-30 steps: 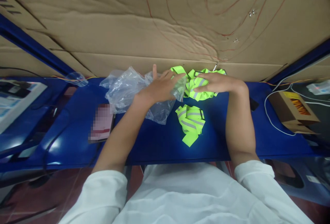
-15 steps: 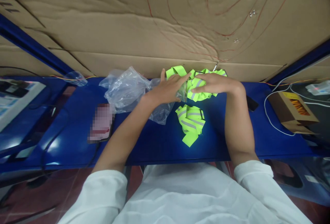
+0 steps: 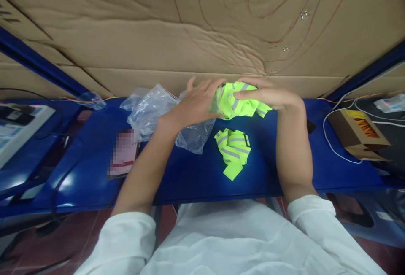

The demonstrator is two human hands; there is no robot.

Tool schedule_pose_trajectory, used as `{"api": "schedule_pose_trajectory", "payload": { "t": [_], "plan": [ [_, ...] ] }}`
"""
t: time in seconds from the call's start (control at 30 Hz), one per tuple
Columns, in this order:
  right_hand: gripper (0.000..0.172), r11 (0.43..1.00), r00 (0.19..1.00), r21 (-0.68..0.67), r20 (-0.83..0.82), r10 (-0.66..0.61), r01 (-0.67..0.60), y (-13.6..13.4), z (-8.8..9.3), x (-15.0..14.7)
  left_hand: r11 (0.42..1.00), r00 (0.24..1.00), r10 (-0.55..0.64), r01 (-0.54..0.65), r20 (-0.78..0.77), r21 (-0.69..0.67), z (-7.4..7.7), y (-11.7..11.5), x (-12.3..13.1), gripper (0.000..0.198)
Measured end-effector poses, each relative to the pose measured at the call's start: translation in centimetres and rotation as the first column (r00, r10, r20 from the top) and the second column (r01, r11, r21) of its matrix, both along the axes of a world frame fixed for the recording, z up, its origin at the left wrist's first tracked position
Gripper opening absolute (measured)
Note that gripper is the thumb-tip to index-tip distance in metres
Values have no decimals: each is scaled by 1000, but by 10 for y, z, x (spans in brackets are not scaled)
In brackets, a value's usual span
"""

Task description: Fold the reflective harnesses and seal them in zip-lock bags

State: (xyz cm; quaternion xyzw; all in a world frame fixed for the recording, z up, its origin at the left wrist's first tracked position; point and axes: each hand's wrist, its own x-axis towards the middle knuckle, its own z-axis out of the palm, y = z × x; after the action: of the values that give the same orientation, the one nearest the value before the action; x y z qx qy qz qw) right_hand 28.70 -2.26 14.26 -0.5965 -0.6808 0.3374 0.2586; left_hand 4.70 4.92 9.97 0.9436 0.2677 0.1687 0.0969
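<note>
A bundle of neon-yellow reflective straps [image 3: 239, 103] is held between both hands above the far side of the blue table [image 3: 196, 173]. My right hand [image 3: 268, 95] grips it from the right with fingers wrapped over it. My left hand [image 3: 198, 102] presses against its left side, fingers curled, over the edge of a clear plastic bag [image 3: 152, 108]. A second folded neon-yellow strap [image 3: 233, 150] with grey stripes lies on the table just below the hands.
A cardboard sheet [image 3: 202, 30] with red pen lines stands behind the table. A small open cardboard box [image 3: 359, 133] and a white cable [image 3: 329, 140] sit at the right. A blurred flat item [image 3: 122, 153] lies at the left, and another blue surface with papers is further left.
Both hands have gathered the strap bundle tighter and lifted it slightly off the table. The left hand has closed in against it from the bag side.
</note>
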Motion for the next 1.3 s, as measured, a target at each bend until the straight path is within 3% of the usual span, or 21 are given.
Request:
{"api": "schedule_pose_trajectory", "payload": {
  "t": [0.13, 0.3, 0.43, 0.57, 0.7, 0.8, 0.97, 1.13, 1.3],
  "plan": [
    [47, 998, 997, 47, -76, -29, 33, 5, -5, -1, 1000, 999, 16, -17, 41, 19, -2, -2, 5, 91],
    [35, 988, 1000, 156, 9, -15, 13, 9, -4, -1, 999, 996, 10, -13, 86, 36, 1, 1, 3, 84],
    [34, 983, 994, 176, -106, -38, 57, 10, -6, -7, 1000, 994, 22, -24, 106, 17, 4, -3, 1, 81],
    [41, 975, 967, 213, -254, -5, 61, 18, -21, -17, 999, 992, 29, -33, 124, 30, 2, -4, 2, 91],
    [45, 917, 972, 379, -230, -39, 126, 28, -35, -27, 1000, 992, 5, -8, 127, 24, 4, 1, -4, 96],
    [41, 923, 976, 375, -220, -7, 91, 25, -31, -32, 998, 990, -2, 10, 140, -56, 13, 4, -13, 93],
    [41, 976, 968, 215, -249, 31, 24, 14, -15, -29, 989, 996, -56, 64, 67, -135, 17, 2, -17, 93],
    [36, 968, 976, 245, -198, 96, -46, 12, -11, -23, 971, 988, -128, 142, 86, -191, 11, -1, -8, 97],
    [29, 948, 986, 308, -115, 123, -83, 4, -9, -29, 938, 987, -134, 154, 85, -311, 18, -3, -7, 86]
  ]
}}
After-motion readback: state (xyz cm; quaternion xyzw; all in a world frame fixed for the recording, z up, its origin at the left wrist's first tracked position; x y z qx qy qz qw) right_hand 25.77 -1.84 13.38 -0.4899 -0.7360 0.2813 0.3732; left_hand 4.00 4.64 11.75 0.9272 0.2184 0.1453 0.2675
